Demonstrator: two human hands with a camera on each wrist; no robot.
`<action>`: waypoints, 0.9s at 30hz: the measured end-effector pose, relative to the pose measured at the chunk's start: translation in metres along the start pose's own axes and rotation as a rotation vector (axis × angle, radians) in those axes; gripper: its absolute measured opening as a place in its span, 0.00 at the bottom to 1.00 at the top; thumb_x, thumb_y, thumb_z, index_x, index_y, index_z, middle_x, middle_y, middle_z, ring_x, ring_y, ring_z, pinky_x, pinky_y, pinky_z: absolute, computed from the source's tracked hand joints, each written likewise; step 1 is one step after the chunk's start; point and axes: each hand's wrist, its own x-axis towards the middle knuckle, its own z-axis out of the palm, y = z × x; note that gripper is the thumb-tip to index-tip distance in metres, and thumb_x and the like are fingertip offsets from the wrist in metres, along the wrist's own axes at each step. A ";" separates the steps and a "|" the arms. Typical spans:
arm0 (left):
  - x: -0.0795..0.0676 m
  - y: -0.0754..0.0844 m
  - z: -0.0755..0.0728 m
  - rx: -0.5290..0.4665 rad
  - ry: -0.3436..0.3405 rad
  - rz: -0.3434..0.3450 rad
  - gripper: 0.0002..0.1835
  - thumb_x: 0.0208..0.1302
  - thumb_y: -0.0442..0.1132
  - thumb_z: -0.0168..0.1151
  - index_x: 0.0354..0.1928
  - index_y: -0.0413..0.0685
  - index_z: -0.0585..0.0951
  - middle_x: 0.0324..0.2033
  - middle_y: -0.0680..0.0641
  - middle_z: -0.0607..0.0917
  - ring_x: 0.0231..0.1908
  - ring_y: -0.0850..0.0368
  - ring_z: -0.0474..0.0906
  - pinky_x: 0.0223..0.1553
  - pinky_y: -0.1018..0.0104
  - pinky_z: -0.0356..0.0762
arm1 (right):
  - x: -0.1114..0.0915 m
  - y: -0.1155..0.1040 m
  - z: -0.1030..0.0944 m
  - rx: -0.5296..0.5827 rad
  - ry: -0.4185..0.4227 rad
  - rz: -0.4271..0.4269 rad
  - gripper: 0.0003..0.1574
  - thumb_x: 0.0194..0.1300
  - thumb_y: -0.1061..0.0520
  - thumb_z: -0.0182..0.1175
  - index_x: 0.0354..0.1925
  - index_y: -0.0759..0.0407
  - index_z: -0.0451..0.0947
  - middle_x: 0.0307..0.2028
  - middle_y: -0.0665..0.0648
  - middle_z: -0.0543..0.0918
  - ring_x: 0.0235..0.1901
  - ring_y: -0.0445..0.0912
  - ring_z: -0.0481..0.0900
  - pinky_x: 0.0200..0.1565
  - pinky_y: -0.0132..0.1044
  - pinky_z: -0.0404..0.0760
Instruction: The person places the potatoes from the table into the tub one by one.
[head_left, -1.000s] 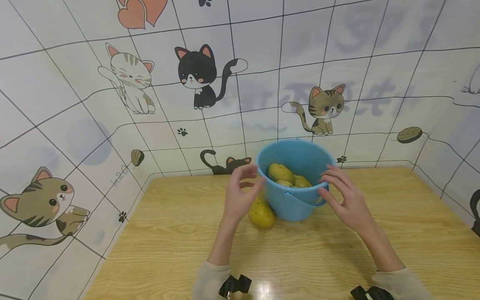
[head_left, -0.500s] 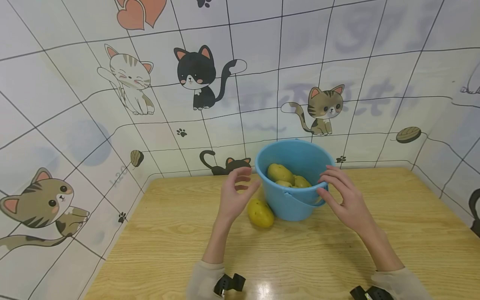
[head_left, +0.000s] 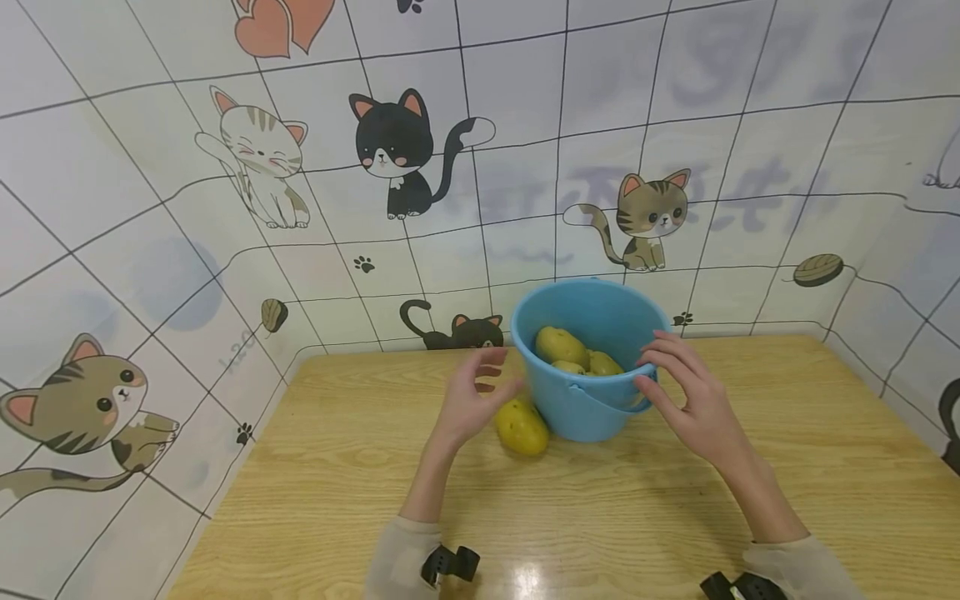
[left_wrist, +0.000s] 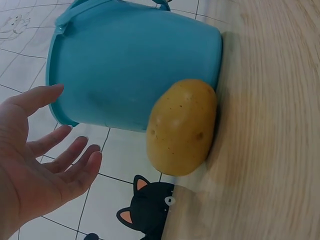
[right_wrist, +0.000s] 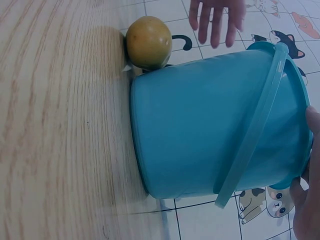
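A blue bucket [head_left: 577,400] stands upright on the table, with several yellow potatoes [head_left: 561,346] inside. One more potato [head_left: 522,427] lies on the tabletop against the bucket's left side; the left wrist view shows this potato [left_wrist: 182,127] with small dark pits. My left hand [head_left: 468,400] hovers just above and left of the loose potato, fingers spread and loosely bent, holding nothing. At the bucket's right rim, my right hand [head_left: 693,404] grips the edge between thumb and fingers; in the right wrist view, this hand [right_wrist: 309,195] is partly cut off.
The bucket's handle [right_wrist: 255,125] hangs down its front side. Behind the wooden table [head_left: 600,517] rises a wall [head_left: 517,183] printed with cartoon cats, close to the back of the bucket. Another wall [head_left: 82,217] borders the table's left side.
My left hand has moved away from the bucket's left rim, shifting left and then slightly lower over the loose potato. The right hand and the bucket have stayed put.
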 end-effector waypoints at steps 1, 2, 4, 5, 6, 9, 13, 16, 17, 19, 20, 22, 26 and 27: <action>0.001 -0.006 0.000 0.001 -0.002 0.003 0.27 0.62 0.34 0.70 0.62 0.34 0.75 0.59 0.35 0.78 0.56 0.35 0.74 0.56 0.36 0.74 | 0.000 0.000 0.000 0.000 -0.001 0.000 0.29 0.75 0.37 0.54 0.45 0.62 0.82 0.51 0.65 0.79 0.66 0.61 0.68 0.72 0.42 0.60; 0.002 -0.011 0.000 0.001 -0.005 0.004 0.28 0.62 0.35 0.70 0.62 0.36 0.75 0.59 0.36 0.78 0.56 0.36 0.74 0.56 0.36 0.74 | 0.000 0.000 0.000 -0.002 -0.001 0.002 0.29 0.75 0.37 0.54 0.45 0.62 0.82 0.51 0.65 0.79 0.66 0.61 0.68 0.72 0.41 0.60; 0.004 -0.020 -0.001 0.006 -0.014 0.006 0.28 0.62 0.37 0.71 0.63 0.38 0.76 0.59 0.38 0.79 0.56 0.38 0.75 0.56 0.36 0.75 | 0.000 0.001 0.000 0.000 0.001 0.000 0.29 0.74 0.37 0.55 0.45 0.62 0.82 0.51 0.65 0.80 0.66 0.61 0.68 0.72 0.41 0.60; 0.004 -0.024 -0.002 0.007 -0.021 0.006 0.28 0.62 0.39 0.71 0.63 0.39 0.76 0.58 0.38 0.79 0.55 0.39 0.75 0.55 0.37 0.75 | 0.000 0.001 0.000 0.001 0.002 -0.001 0.29 0.74 0.37 0.55 0.45 0.62 0.82 0.51 0.65 0.80 0.66 0.61 0.68 0.72 0.42 0.60; 0.005 -0.026 -0.002 0.012 -0.029 0.003 0.28 0.61 0.40 0.72 0.63 0.40 0.76 0.58 0.39 0.79 0.55 0.39 0.76 0.55 0.37 0.76 | 0.000 0.001 0.000 0.000 0.002 -0.001 0.29 0.74 0.37 0.55 0.45 0.62 0.82 0.50 0.65 0.80 0.66 0.61 0.68 0.72 0.42 0.60; 0.005 -0.032 -0.004 0.024 -0.060 -0.023 0.29 0.61 0.42 0.72 0.63 0.43 0.77 0.57 0.41 0.80 0.56 0.42 0.76 0.56 0.38 0.75 | 0.000 0.001 0.000 0.002 0.004 -0.005 0.29 0.74 0.37 0.55 0.45 0.62 0.82 0.50 0.65 0.80 0.66 0.61 0.68 0.72 0.42 0.60; 0.005 -0.037 -0.005 0.059 -0.109 -0.071 0.32 0.59 0.45 0.73 0.65 0.44 0.75 0.59 0.40 0.78 0.57 0.41 0.74 0.59 0.39 0.74 | 0.000 0.001 0.000 -0.001 0.004 -0.005 0.30 0.74 0.37 0.55 0.45 0.62 0.82 0.50 0.65 0.80 0.66 0.61 0.68 0.72 0.41 0.60; 0.006 -0.040 -0.005 0.086 -0.146 -0.086 0.35 0.58 0.45 0.73 0.66 0.44 0.73 0.60 0.40 0.76 0.59 0.40 0.73 0.60 0.40 0.73 | 0.000 0.000 0.000 -0.004 0.002 -0.004 0.29 0.74 0.37 0.55 0.45 0.62 0.82 0.50 0.65 0.80 0.66 0.61 0.68 0.72 0.41 0.60; 0.006 -0.041 -0.005 0.092 -0.157 -0.087 0.36 0.58 0.44 0.73 0.67 0.43 0.72 0.61 0.40 0.76 0.59 0.40 0.72 0.60 0.41 0.73 | 0.000 0.000 0.000 -0.005 0.001 -0.004 0.29 0.74 0.37 0.55 0.45 0.62 0.82 0.50 0.65 0.80 0.66 0.61 0.68 0.72 0.41 0.60; 0.007 -0.043 -0.005 0.099 -0.176 -0.089 0.37 0.58 0.44 0.74 0.68 0.42 0.72 0.61 0.40 0.76 0.60 0.40 0.71 0.61 0.42 0.72 | 0.000 0.000 0.000 -0.007 0.000 -0.005 0.29 0.74 0.37 0.54 0.45 0.62 0.82 0.50 0.65 0.80 0.66 0.60 0.68 0.72 0.41 0.60; 0.007 -0.044 -0.005 0.108 -0.186 -0.090 0.37 0.57 0.44 0.74 0.68 0.42 0.71 0.62 0.41 0.76 0.60 0.41 0.71 0.61 0.43 0.72 | 0.000 0.000 0.000 -0.007 -0.001 -0.006 0.29 0.74 0.37 0.55 0.45 0.62 0.82 0.50 0.65 0.80 0.66 0.60 0.68 0.72 0.41 0.60; 0.008 -0.046 -0.006 0.113 -0.207 -0.091 0.38 0.57 0.43 0.74 0.69 0.41 0.70 0.62 0.41 0.76 0.61 0.40 0.71 0.62 0.44 0.72 | 0.000 0.000 0.000 -0.010 -0.001 -0.007 0.29 0.75 0.37 0.54 0.45 0.62 0.82 0.51 0.65 0.80 0.66 0.60 0.68 0.72 0.41 0.60; 0.009 -0.051 -0.008 0.117 -0.255 -0.098 0.40 0.58 0.44 0.74 0.69 0.38 0.69 0.63 0.39 0.75 0.63 0.37 0.69 0.63 0.43 0.70 | 0.000 0.001 0.000 -0.013 -0.004 -0.005 0.29 0.75 0.37 0.54 0.46 0.62 0.82 0.51 0.65 0.80 0.66 0.60 0.68 0.72 0.41 0.60; 0.009 -0.052 -0.008 0.115 -0.269 -0.102 0.40 0.58 0.44 0.74 0.69 0.37 0.69 0.64 0.38 0.75 0.64 0.36 0.69 0.64 0.42 0.70 | 0.000 0.001 0.000 -0.013 -0.005 -0.005 0.29 0.75 0.37 0.54 0.46 0.62 0.82 0.51 0.65 0.80 0.66 0.60 0.68 0.72 0.41 0.60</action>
